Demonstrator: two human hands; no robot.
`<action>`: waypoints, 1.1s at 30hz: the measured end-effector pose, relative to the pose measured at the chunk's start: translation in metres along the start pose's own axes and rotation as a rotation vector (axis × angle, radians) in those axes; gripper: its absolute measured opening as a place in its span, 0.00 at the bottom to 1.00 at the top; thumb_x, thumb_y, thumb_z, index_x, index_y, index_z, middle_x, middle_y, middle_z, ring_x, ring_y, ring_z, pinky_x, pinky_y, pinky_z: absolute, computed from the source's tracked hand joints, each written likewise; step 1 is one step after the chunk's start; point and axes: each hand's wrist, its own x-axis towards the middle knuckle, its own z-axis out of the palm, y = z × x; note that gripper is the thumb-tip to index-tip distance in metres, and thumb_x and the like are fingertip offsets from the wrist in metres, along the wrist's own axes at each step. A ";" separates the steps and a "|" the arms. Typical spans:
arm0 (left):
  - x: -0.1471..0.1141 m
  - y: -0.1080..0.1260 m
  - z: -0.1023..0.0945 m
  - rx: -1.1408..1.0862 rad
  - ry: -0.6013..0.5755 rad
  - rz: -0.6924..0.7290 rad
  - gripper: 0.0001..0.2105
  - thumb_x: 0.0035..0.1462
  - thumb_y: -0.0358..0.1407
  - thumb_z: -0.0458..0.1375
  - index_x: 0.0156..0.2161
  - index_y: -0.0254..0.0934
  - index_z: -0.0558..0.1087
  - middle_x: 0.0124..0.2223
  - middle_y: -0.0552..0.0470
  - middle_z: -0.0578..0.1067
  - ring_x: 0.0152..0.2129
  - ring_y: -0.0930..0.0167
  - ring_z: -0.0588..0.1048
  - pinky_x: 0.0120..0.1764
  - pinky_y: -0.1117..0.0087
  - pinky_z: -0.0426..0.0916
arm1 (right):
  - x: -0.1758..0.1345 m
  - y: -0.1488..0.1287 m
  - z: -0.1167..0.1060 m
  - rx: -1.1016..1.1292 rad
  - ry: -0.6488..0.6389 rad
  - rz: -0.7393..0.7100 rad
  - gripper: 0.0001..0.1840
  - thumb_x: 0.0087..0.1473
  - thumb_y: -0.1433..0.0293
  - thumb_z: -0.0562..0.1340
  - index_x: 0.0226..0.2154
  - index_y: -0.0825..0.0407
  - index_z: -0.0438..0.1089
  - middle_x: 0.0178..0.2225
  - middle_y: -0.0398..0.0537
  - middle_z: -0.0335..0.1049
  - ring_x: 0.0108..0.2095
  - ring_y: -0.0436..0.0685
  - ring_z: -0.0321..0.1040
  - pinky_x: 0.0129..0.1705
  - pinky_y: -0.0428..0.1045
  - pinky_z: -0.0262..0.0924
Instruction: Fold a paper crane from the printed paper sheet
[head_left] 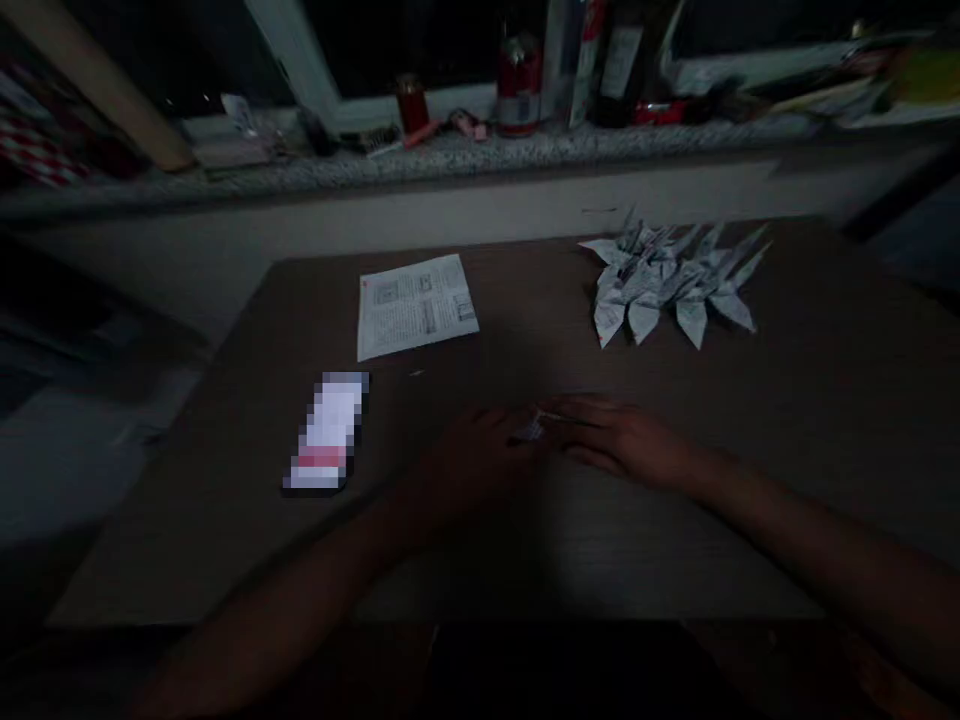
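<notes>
together, two hands [484,450] [626,437] grip one paper piece [531,430], near one phone [328,432] and one printed sheet [417,306].

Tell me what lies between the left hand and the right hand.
A small piece of pale paper, partly hidden, shows between the left hand and the right hand in the head view.

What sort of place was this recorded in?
Probably a room in a home, dimly lit. A wood-look table stands below a speckled windowsill cluttered with household items, including a reddish container. Which room it is, I can't tell.
</notes>
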 end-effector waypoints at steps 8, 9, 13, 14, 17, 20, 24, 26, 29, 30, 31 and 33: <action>0.001 -0.008 -0.001 -0.110 0.030 -0.004 0.19 0.74 0.40 0.50 0.66 0.47 0.66 0.64 0.48 0.71 0.54 0.61 0.74 0.53 0.57 0.68 | 0.001 0.004 -0.003 0.003 0.022 0.005 0.23 0.67 0.69 0.61 0.63 0.50 0.69 0.65 0.56 0.68 0.64 0.65 0.66 0.64 0.62 0.65; 0.002 -0.009 0.000 -0.126 0.029 -0.010 0.18 0.73 0.40 0.50 0.65 0.46 0.66 0.64 0.48 0.72 0.53 0.61 0.74 0.52 0.58 0.68 | 0.001 0.005 -0.003 -0.010 0.012 0.011 0.24 0.67 0.69 0.61 0.64 0.50 0.68 0.65 0.57 0.67 0.64 0.65 0.66 0.65 0.62 0.64; 0.004 -0.013 0.003 -0.132 0.050 -0.032 0.19 0.73 0.41 0.52 0.64 0.43 0.67 0.65 0.45 0.70 0.56 0.59 0.73 0.54 0.56 0.68 | 0.001 0.011 -0.001 -0.074 0.015 0.030 0.29 0.67 0.68 0.61 0.68 0.52 0.62 0.68 0.59 0.62 0.67 0.68 0.60 0.67 0.67 0.59; 0.004 -0.014 0.004 -0.131 0.057 -0.032 0.19 0.73 0.41 0.52 0.65 0.43 0.66 0.66 0.44 0.69 0.58 0.58 0.72 0.55 0.55 0.68 | 0.001 0.012 0.000 -0.086 0.012 0.036 0.29 0.67 0.67 0.61 0.68 0.52 0.61 0.68 0.60 0.62 0.67 0.69 0.60 0.67 0.68 0.59; 0.005 -0.013 0.005 -0.135 0.061 -0.041 0.20 0.72 0.40 0.53 0.66 0.42 0.65 0.68 0.44 0.67 0.60 0.57 0.70 0.57 0.54 0.67 | 0.000 0.014 0.003 -0.111 -0.008 0.056 0.30 0.67 0.66 0.61 0.69 0.53 0.60 0.68 0.62 0.62 0.67 0.70 0.61 0.65 0.68 0.62; 0.005 -0.012 0.005 -0.140 0.045 -0.045 0.21 0.72 0.40 0.53 0.66 0.42 0.65 0.69 0.44 0.66 0.60 0.57 0.70 0.57 0.53 0.67 | -0.002 0.014 0.005 -0.118 -0.011 0.067 0.31 0.68 0.66 0.60 0.70 0.52 0.58 0.68 0.61 0.62 0.67 0.70 0.61 0.64 0.68 0.63; 0.006 -0.011 0.005 -0.141 0.053 -0.044 0.20 0.72 0.40 0.52 0.66 0.42 0.65 0.67 0.44 0.69 0.58 0.58 0.71 0.56 0.54 0.67 | -0.003 0.014 0.006 -0.094 -0.008 0.074 0.30 0.68 0.67 0.60 0.70 0.50 0.58 0.68 0.60 0.61 0.67 0.69 0.60 0.65 0.68 0.61; 0.006 -0.011 0.005 -0.145 0.071 -0.039 0.19 0.72 0.39 0.52 0.65 0.42 0.66 0.66 0.44 0.69 0.58 0.58 0.71 0.56 0.55 0.67 | -0.002 0.015 0.005 -0.080 -0.008 0.075 0.30 0.68 0.66 0.59 0.70 0.50 0.58 0.68 0.60 0.61 0.67 0.69 0.60 0.65 0.68 0.61; 0.006 -0.011 0.006 -0.152 0.089 -0.039 0.18 0.72 0.39 0.53 0.64 0.43 0.68 0.65 0.43 0.69 0.59 0.58 0.69 0.57 0.54 0.66 | 0.000 0.014 0.002 -0.090 0.000 0.071 0.29 0.68 0.66 0.60 0.68 0.53 0.61 0.68 0.63 0.61 0.68 0.70 0.59 0.66 0.68 0.60; 0.006 -0.010 0.006 -0.152 0.090 -0.039 0.19 0.72 0.40 0.54 0.64 0.43 0.68 0.64 0.43 0.70 0.58 0.58 0.70 0.57 0.53 0.66 | 0.001 0.014 0.001 -0.103 0.005 0.072 0.28 0.68 0.66 0.60 0.67 0.54 0.63 0.68 0.64 0.61 0.68 0.71 0.59 0.66 0.68 0.60; 0.007 -0.010 0.006 -0.150 0.087 -0.039 0.19 0.72 0.41 0.54 0.64 0.44 0.68 0.62 0.42 0.70 0.57 0.58 0.70 0.57 0.53 0.66 | 0.002 0.014 0.001 -0.115 0.013 0.074 0.27 0.67 0.66 0.60 0.66 0.54 0.64 0.67 0.64 0.62 0.67 0.72 0.59 0.66 0.68 0.60; 0.007 -0.009 0.006 -0.145 0.079 -0.034 0.20 0.71 0.43 0.54 0.65 0.44 0.67 0.60 0.42 0.71 0.55 0.57 0.71 0.55 0.53 0.66 | 0.003 0.013 0.000 -0.125 0.028 0.081 0.24 0.68 0.66 0.60 0.64 0.54 0.67 0.65 0.64 0.65 0.66 0.71 0.62 0.65 0.68 0.62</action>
